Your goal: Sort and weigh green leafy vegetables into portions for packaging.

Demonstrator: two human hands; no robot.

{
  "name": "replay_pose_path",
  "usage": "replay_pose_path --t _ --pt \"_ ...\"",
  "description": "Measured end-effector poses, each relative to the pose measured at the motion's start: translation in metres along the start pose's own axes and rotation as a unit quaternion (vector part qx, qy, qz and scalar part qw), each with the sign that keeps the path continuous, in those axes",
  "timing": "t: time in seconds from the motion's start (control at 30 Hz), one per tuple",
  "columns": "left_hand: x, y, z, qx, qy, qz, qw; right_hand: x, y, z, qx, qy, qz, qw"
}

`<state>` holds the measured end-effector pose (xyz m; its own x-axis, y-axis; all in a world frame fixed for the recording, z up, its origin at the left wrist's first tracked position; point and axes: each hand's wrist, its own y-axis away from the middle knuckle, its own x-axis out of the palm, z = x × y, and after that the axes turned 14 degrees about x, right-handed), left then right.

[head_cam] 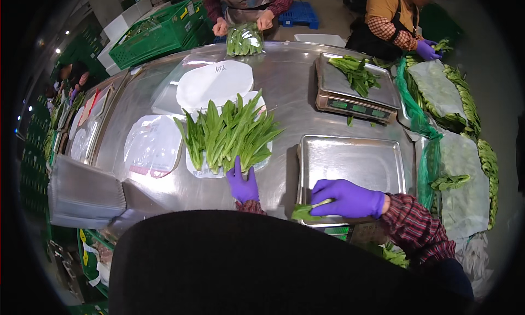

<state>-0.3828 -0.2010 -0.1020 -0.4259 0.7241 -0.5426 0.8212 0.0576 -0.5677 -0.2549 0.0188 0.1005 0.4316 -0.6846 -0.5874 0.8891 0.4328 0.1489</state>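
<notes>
My left hand (243, 187), in a purple glove, is at the stem ends of a bunch of long leafy greens (236, 134). Its fingers are spread, with the index finger against the stems. The bunch lies on a white printed sheet (202, 173) on the steel table. My right hand (348, 198), also gloved in purple, grips a small leafy green piece (304, 212) by its stem. It is over the near edge of the steel pan of a weighing scale (352, 157). Below the pan, a lit green display (337, 231) shows partly.
Behind the near scale stands a second scale (359, 79) holding leaves. White oval sheets (215, 83) and clear plastic bags (86, 192) lie leftward. Crates of greens (463, 183) line the right side. Across the table, a person (246, 5) holds a bagged bunch (245, 40); another person (393, 23) handles greens.
</notes>
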Motion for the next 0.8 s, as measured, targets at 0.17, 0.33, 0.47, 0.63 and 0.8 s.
replay_pose_path --t 0.17,0.33,0.47,0.63,0.8 --pt "-0.005 0.001 -0.006 0.178 -0.14 0.011 0.974 -0.021 0.084 -0.004 0.348 -0.282 -0.071 0.891" --pt "0.0 -0.023 -0.011 0.21 -0.22 0.19 0.933 -0.02 0.168 -0.01 0.396 -0.298 -0.204 0.844" --pt "0.008 -0.03 -0.013 0.172 -0.199 0.188 0.946 -0.009 0.224 -0.028 0.343 -0.367 -0.315 0.805" --pt "-0.015 -0.013 -0.044 0.184 -0.086 0.082 0.976 -0.014 0.295 -0.033 0.341 -0.353 -0.378 0.785" --pt "-0.094 0.052 -0.129 0.019 0.229 0.114 0.966 0.034 0.337 -0.08 0.428 -0.209 -0.348 0.807"
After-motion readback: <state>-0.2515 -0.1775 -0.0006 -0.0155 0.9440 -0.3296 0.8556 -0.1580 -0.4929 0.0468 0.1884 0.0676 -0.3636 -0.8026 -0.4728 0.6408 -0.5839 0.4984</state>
